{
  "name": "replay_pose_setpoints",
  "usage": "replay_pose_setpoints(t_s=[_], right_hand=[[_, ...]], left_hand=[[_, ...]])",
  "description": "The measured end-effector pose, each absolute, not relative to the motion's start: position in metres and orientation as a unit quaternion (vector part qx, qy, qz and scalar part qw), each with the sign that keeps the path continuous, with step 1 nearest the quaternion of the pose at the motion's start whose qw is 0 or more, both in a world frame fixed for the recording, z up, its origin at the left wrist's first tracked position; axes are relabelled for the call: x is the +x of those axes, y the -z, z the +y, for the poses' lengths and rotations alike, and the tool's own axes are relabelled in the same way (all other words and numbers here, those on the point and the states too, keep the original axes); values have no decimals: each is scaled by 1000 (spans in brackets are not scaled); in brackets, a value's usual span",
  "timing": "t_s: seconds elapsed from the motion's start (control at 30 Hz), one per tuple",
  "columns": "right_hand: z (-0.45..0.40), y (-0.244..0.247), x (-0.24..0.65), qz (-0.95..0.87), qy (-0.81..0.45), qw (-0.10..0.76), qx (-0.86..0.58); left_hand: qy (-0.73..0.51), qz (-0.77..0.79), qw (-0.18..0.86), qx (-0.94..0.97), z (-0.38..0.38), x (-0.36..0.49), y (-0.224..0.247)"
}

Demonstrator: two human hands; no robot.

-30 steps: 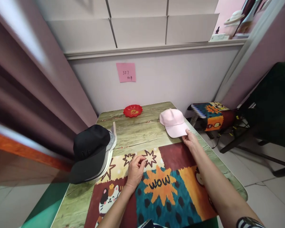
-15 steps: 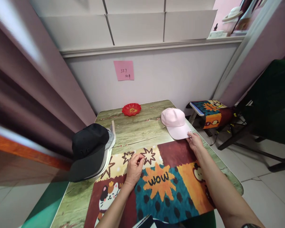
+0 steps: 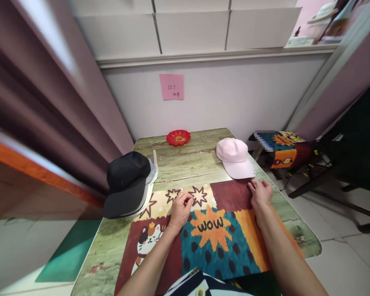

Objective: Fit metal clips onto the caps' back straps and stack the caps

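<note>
A pink baseball cap (image 3: 234,154) sits on the right side of the table, its brim pointing toward me and to the right. My right hand (image 3: 261,193) is just below the brim, apart from it, with the fingers loosely bent and nothing in them. Over the cream, star-patterned part of the colourful mat (image 3: 209,226), my left hand (image 3: 181,207) rests with thumb and fingers drawn together, and no object shows in it. At the left edge, a black cap (image 3: 128,181) lies on top of grey and white caps (image 3: 152,176), which it mostly covers.
A red scalloped dish (image 3: 178,138) stands at the back of the wood-patterned table (image 3: 191,162). Behind it is a wall with a pink note (image 3: 172,87). A curtain (image 3: 80,94) hangs at left, and a dark chair (image 3: 354,156) stands at right.
My right hand has let go of the pink cap's brim and drawn back slightly toward me. The cap stays in its place on the table. My view has shifted a little left.
</note>
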State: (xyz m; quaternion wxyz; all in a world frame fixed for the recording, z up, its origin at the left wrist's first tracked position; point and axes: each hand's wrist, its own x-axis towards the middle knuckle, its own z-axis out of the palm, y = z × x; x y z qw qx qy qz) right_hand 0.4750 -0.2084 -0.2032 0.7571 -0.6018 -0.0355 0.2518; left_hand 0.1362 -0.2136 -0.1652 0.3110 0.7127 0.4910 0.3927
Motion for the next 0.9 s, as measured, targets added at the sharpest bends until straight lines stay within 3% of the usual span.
replay_pose_setpoints(t_s=[0.2,0.37,0.5,0.8,0.9], right_hand=[[-207,186,408,-214,-174,760,-589],[-176,159,334,-306,-324,728,-521],[-144,165,295,-274,-437,704,-488],[-126,205,286,-247,-483,683,-488],[-125,208,288,-250,-491,677,-488]], left_hand=[[-409,494,302,705,-218,140,171],[-408,511,304,693,-218,141,178],[-408,511,308,691,-217,140,180],[-433,525,369,634,-224,142,179],[-473,514,318,641,-209,120,149]])
